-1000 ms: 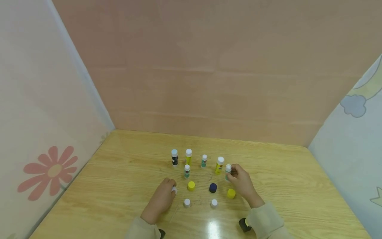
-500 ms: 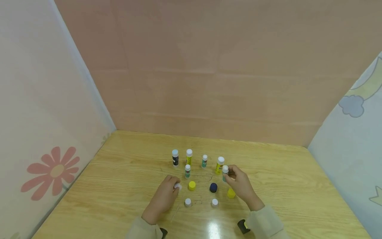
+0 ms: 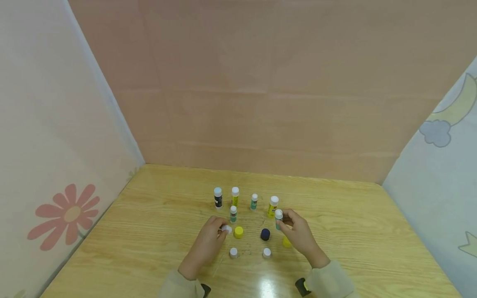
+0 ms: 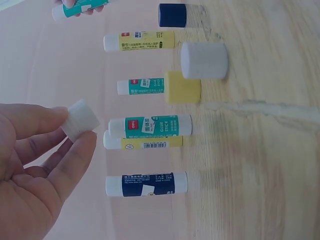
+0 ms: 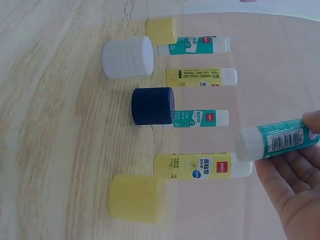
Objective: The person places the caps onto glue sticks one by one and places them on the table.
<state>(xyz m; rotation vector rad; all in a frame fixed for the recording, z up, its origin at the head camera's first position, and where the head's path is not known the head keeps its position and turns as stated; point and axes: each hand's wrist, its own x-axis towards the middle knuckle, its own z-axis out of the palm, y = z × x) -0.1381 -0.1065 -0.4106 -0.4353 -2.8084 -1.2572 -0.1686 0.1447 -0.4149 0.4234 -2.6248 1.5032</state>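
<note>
Holds white cap (image 4: 80, 121) in left hand (image 3: 208, 238) and glue stick (image 5: 281, 140) in right hand (image 3: 301, 234), apparently for capping, likely needing alignment next.

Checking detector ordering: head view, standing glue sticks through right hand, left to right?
Navy glue stick, left yellow glue stick, back green glue stick, right yellow glue stick, right hand with held glue stick. Front green glue stick left out: it overlaps the left yellow one.

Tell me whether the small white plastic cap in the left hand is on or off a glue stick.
Off: the left hand pinches the small white plastic cap by itself, with nothing joined to it.
</note>
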